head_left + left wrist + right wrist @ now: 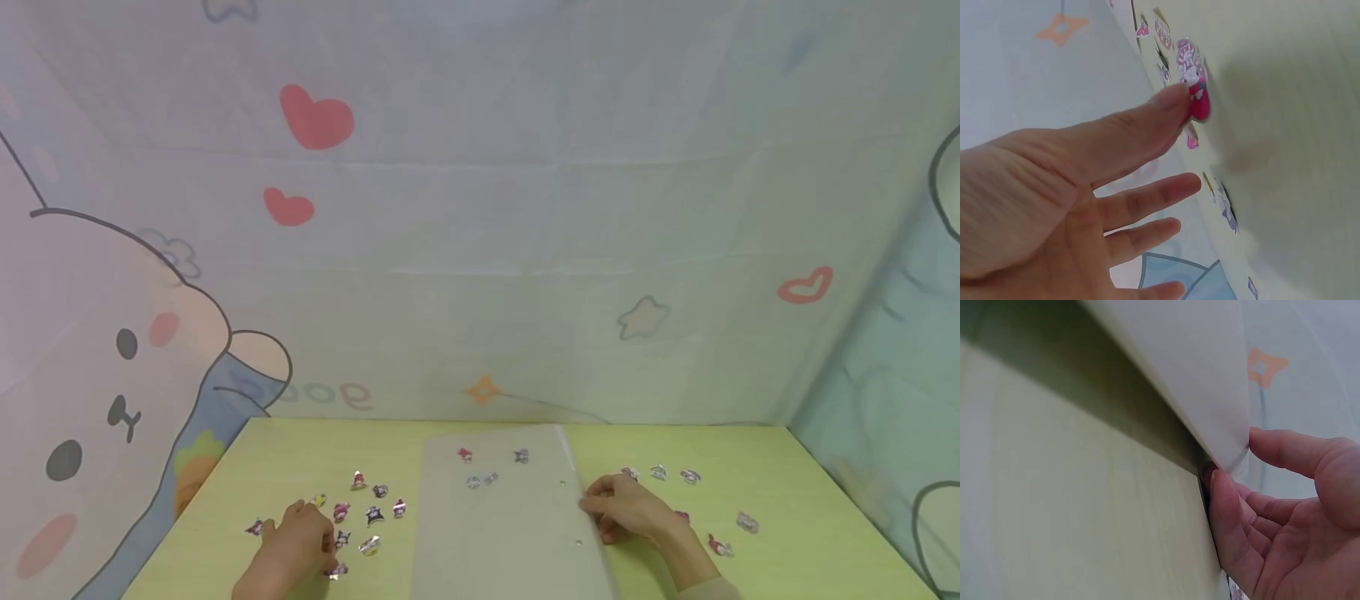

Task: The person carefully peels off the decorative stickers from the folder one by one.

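On the left side of the table, my left hand (296, 542) hovers low among small shiny cartoon stickers. Its thumb is on a pink cartoon sticker (1196, 87), pinched at its lower part with the index finger mostly hidden behind the thumb; the other fingers are spread. A white booklet (495, 533) lies in the middle, with several stickers (474, 482) on its upper part. My right hand (630, 510) is at its right edge. In the right wrist view, thumb and index finger pinch the corner of the white booklet (1204, 375), which is raised off the table there.
Several loose stickers (374, 516) are scattered left of the booklet. More stickers (690, 476) lie to its right, one silvery (747, 522) farther over. Two small round studs (578, 542) show near the booklet's right edge. A printed cloth (480, 208) hangs behind the yellow table (675, 446).
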Demonstrator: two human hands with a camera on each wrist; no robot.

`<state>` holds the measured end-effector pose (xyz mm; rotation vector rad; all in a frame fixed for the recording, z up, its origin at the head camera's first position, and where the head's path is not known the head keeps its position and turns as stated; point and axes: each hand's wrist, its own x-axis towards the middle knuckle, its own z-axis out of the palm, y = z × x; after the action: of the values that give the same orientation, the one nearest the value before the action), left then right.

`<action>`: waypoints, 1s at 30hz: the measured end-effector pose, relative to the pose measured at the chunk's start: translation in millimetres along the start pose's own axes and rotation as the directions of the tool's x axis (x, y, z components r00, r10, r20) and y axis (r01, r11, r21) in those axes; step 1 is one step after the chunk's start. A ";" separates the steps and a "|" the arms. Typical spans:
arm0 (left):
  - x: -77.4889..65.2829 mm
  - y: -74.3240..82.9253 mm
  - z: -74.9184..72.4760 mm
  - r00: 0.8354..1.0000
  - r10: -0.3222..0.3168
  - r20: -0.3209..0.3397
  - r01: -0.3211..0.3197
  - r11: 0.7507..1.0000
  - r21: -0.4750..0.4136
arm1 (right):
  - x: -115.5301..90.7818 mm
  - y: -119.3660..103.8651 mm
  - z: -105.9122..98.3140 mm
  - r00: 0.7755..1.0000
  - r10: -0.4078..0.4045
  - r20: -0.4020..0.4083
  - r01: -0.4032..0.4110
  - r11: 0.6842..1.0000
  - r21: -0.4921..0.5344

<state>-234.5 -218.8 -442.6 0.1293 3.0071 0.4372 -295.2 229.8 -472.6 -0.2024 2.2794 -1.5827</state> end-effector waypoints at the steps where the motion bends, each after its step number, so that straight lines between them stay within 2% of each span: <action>1: -0.1 0.9 0.6 1.000 -0.009 -0.001 0.009 1.000 -0.003 | 0.0 0.1 0.1 1.000 0.000 -0.002 0.000 1.000 0.003; 4: -0.3 3.9 3.4 1.000 -0.022 -0.009 0.022 0.999 0.029 | -0.6 1.0 -0.2 1.000 0.002 -0.002 -0.002 1.000 0.008; 9: -0.7 9.9 7.4 0.999 -0.009 -0.045 0.016 0.989 0.146 | -1.5 2.5 0.3 1.000 0.001 -0.002 -0.001 1.000 0.007; 11: -0.6 11.7 8.2 0.998 -0.008 -0.059 0.018 0.986 0.166 | -1.5 2.8 0.5 1.000 0.002 -0.007 -0.002 1.000 0.009; 23: 1.3 7.1 14.3 0.996 -0.019 -0.089 0.036 0.980 0.194 | -3.5 2.9 0.7 1.000 -0.005 -0.011 0.005 1.000 0.007; 30: 2.5 9.6 9.8 0.997 -0.038 -0.061 0.050 0.977 0.209 | -1.1 2.6 -1.3 1.000 -0.005 -0.007 0.006 1.000 0.002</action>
<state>-235.1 -206.6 -449.4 0.0673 3.0977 0.1192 -294.4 232.2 -474.4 -0.2033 2.2840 -1.5909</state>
